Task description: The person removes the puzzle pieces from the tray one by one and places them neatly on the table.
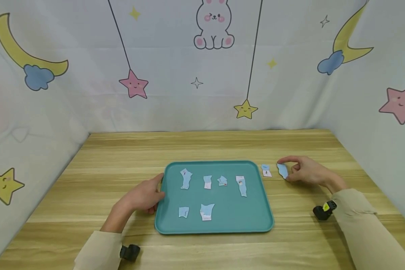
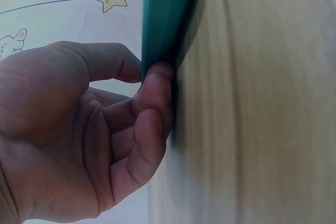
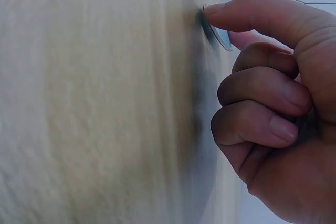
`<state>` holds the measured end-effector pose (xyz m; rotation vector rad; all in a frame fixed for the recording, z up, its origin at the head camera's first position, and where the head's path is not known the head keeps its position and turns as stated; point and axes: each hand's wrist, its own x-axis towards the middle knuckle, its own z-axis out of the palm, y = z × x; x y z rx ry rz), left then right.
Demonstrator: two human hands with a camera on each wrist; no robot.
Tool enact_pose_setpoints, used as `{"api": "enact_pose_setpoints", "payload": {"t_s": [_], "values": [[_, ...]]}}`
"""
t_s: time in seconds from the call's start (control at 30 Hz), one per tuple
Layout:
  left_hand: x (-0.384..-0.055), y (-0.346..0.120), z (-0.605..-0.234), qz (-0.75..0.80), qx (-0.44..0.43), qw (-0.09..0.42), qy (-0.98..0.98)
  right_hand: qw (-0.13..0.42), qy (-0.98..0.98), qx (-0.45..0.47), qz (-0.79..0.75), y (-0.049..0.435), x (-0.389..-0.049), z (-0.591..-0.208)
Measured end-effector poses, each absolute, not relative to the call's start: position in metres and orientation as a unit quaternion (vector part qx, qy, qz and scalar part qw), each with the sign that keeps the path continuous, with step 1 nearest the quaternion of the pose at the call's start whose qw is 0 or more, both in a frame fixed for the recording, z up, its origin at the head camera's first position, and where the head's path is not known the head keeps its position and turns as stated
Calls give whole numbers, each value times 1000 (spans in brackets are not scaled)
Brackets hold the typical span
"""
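Pale-blue scrap [image 1: 282, 171] toward the right edge of the table [image 1: 300, 148]: my right hand [image 1: 305, 171] pinches it, best kept light; my left hand [image 1: 144, 193] grips the tray [image 1: 243, 221].

The tabletop [image 1: 121, 150] was yellowish-brown, its wood grain running from side to side. Near its middle lay a teal tray [image 1: 216, 231] with rounded corners and a raised rim. Just beside the tray's right edge, towards the far corner, lay a small blue-and-white piece [image 1: 266, 171]. Right of that, the right hand [image 1: 305, 170] pinched a light-blue piece [image 1: 282, 171]; whether it touched the tabletop could not be told.
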<state>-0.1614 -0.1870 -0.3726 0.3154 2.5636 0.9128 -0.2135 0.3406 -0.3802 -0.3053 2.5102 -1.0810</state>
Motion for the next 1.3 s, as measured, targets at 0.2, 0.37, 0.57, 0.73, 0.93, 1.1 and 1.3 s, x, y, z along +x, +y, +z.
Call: {"api": "enact_pose_setpoints", "payload": {"t_s": [0.2,0.37,0.57,0.73,0.93,1.1,1.3], "values": [[-162,-187,-373,325,105,202,918,199,894,-106,-387,340,-215,-381],[-162,-187,-373,324,106,200,919,199,893,-104,-391,341,-215,-381],[-162,-188,-374,327,106,200,918,198,893,-102,-392,339,-215,-381],[-162,-188,-375,328,104,199,918,200,894,-101,-389,340,-214,-380],[-162,-188,-375,328,104,199,917,200,892,-100,-392,341,-213,-380],[-161,-189,-376,328,102,200,917,199,886,-99,-408,343,-211,-380],[-162,-189,-376,328,107,199,917,175,889,-106,-409,340,-210,-375]]}}
